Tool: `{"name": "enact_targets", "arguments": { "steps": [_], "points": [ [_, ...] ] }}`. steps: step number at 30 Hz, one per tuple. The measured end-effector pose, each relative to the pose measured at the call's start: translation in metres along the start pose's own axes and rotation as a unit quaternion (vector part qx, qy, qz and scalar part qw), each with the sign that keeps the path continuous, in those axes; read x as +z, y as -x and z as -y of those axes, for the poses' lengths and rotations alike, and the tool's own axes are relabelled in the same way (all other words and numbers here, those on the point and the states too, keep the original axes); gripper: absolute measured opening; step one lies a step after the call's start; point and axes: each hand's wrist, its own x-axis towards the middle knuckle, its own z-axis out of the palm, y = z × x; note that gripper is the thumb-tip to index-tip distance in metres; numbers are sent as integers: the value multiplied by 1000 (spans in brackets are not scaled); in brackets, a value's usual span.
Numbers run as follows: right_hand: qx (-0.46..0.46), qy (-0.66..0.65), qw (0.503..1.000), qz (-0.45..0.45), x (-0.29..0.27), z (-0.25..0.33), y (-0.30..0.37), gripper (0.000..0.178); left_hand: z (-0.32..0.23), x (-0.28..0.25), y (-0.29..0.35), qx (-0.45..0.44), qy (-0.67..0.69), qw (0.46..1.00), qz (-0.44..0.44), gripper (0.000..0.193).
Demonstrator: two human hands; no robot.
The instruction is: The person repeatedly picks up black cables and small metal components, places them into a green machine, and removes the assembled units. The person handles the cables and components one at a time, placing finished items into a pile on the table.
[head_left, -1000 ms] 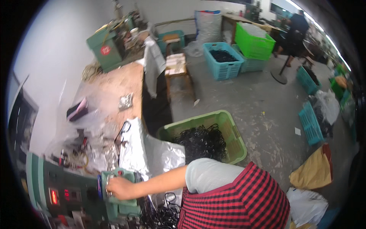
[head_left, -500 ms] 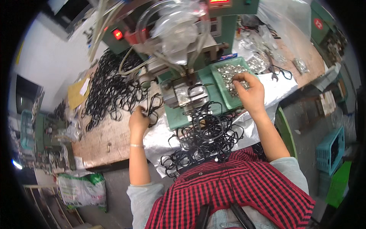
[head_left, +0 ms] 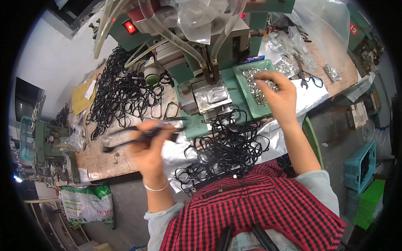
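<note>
My left hand [head_left: 148, 146], smeared by motion, grips a dark blurred bundle that looks like black eyeglass frames [head_left: 121, 140], held over the bench left of the machine. Above the green tray [head_left: 261, 112] of small metal parts [head_left: 256, 85], my right hand [head_left: 278, 94] has its thumb and fingers bent into a pinch. Anything between those fingertips is too small to make out. Between the hands sits a green bench machine with a metal fixture [head_left: 211, 98] under two clear feed tubes. A tangle of black frames [head_left: 228, 144] lies in front of it.
More black frames [head_left: 121, 94] are heaped on the left of the bench. Pliers [head_left: 313, 79], a wrench [head_left: 301, 75] and plastic bags lie right of the tray. Silver foil [head_left: 310, 98] covers the front edge. A blue crate [head_left: 360, 167] stands on the floor at right.
My left hand has lifted black frames off the bench and swung them nearer to me. My right hand has shifted slightly right, still over the tray. The view has tilted a little.
</note>
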Motion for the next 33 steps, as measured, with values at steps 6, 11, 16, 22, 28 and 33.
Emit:
{"name": "enact_targets", "arguments": {
  "steps": [6, 11, 16, 22, 28, 33],
  "points": [
    [51, -247, 964, 80, 70, 33, -5, 35, 21, 37, 0, -116, 31, 987, 105, 29],
    [117, -332, 933, 76, 76, 31, 0, 50, -12, 22, -46, 240, -82, 967, -18, 29],
    [169, -397, 899, 74, 81, 40, 3, 50, -6, 34, -84, 241, -91, 964, -69, 20],
    [90, -326, 939, 62, 62, 56, 18, 51, -21, 35, -61, 157, -73, 985, -15, 22],
    [57, 395, 916, 39, -36, -32, 41, 35, -15, 37, -5, -364, 185, 870, 277, 37],
    [-108, 345, 932, -16, -15, -80, 45, 14, 13, 67, -10, -447, 202, 843, 221, 39]
  ]
}}
